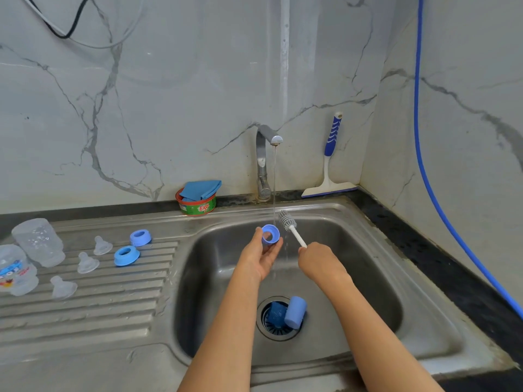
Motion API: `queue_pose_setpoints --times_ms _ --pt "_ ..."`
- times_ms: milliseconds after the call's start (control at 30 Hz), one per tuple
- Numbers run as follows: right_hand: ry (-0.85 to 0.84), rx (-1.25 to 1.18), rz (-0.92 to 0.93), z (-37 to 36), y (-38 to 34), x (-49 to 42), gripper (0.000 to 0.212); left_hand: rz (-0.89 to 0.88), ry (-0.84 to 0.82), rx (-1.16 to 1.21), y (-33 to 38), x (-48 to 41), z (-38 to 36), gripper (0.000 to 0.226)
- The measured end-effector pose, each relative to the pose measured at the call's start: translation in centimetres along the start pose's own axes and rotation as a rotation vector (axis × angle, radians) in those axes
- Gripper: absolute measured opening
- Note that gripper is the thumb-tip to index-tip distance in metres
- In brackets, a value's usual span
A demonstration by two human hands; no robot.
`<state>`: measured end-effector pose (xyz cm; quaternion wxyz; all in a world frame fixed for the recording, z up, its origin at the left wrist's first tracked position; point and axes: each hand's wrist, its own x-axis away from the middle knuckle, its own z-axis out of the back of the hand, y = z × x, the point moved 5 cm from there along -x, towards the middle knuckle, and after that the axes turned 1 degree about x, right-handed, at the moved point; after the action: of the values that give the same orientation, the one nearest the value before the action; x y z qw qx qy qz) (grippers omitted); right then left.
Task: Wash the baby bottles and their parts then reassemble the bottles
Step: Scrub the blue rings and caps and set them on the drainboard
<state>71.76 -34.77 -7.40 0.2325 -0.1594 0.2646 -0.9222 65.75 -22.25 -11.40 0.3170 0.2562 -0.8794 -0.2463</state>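
My left hand (261, 256) holds a blue bottle collar ring (270, 234) over the sink, right beside the thin stream of tap water. My right hand (317, 257) grips the handle of a white bottle brush (288, 222), whose bristle head points up next to the ring. On the draining board lie two more blue rings (140, 237) (126, 255), three clear teats (102, 245) (87, 262) (62, 287) and two clear bottles (39, 241) (15, 271). Two blue caps (295, 311) (276, 314) lie on the sink's drain.
The steel sink (353, 278) has a running tap (264, 159) at the back. A red tub of dish soap with a blue cloth (196, 198) stands behind the basin. A squeegee (329, 165) leans in the corner. A blue hose (441, 207) hangs down the right wall.
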Motion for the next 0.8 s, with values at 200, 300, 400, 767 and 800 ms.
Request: queue_pose_setpoints --times_ms 200,300,400,767,800 --pt "0.061 -0.021 -0.013 1.0 0.3 -0.1 0.036 0.024 0.054 0.047 0.6 -2.0 -1.5 0.041" --pt "0.084 -0.023 -0.026 1.5 0.5 -0.1 0.037 0.072 0.050 -0.001 0.7 -2.8 -2.7 0.045" --pt "0.074 -0.014 -0.018 1.5 0.5 -0.1 0.036 0.099 0.055 -0.052 0.5 -3.3 -3.1 0.042" --pt "-0.186 -0.095 0.023 0.1 -0.6 1.0 0.034 -0.052 -0.023 -0.046 2.5 -3.4 -2.7 0.032" --pt "-0.204 -0.115 0.020 -0.1 -0.6 1.1 0.032 -0.056 -0.028 -0.056 2.4 -3.2 -2.6 0.029"
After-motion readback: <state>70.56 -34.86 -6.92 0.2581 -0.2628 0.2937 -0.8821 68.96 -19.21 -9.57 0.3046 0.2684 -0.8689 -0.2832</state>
